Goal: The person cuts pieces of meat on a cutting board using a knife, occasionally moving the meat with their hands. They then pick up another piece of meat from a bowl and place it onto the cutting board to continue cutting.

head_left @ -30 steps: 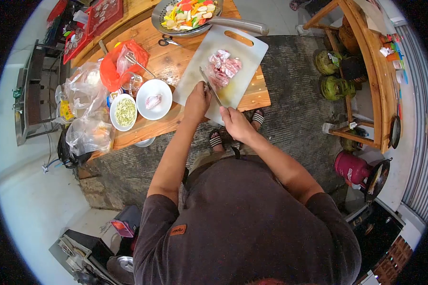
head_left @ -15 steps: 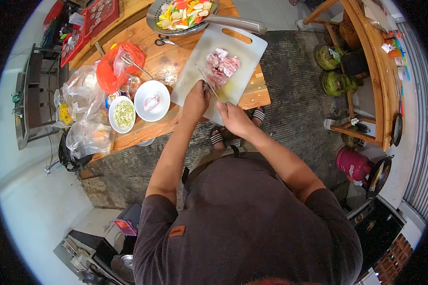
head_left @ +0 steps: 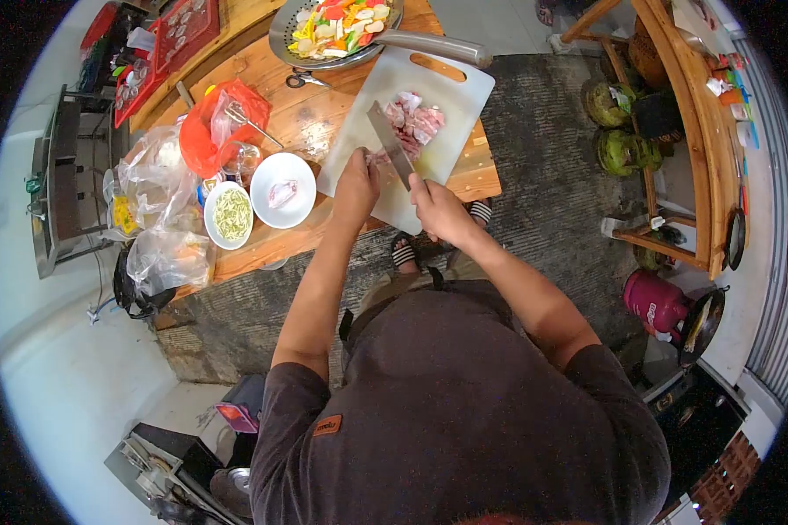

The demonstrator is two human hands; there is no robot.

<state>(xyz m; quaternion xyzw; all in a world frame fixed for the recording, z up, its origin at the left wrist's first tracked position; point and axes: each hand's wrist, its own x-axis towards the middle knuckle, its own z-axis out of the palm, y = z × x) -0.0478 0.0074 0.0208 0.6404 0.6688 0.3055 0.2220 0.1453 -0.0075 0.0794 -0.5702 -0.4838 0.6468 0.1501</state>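
Note:
My right hand (head_left: 440, 207) is wrapped round the handle of a broad-bladed knife (head_left: 390, 143), its blade slanting up and left with the flat side showing. Cut pieces of pink raw meat (head_left: 425, 122) lie in a pile on the white cutting board (head_left: 464, 96), just beyond the blade. At the board's left side, my left hand (head_left: 356, 186) has its fingers closed on a bit of raw meat (head_left: 378, 157) beside the knife; the fingers partly hide it. A white bowl (head_left: 299, 208) with a pale pink piece of meat inside stands left of that hand.
A small bowl of pale green shreds (head_left: 231, 217) sits beside plastic bags (head_left: 158, 171) and a red bag (head_left: 203, 140). Scissors (head_left: 303, 79) lie near a pan of cut vegetables (head_left: 280, 44), whose handle reaches over the board's top. A wooden rack (head_left: 696, 157) and gas cylinders (head_left: 652, 302) stand right.
The knife has turned from edge-on so that its flat side shows, tilting up and left. My left hand has shifted slightly left, away from the blade.

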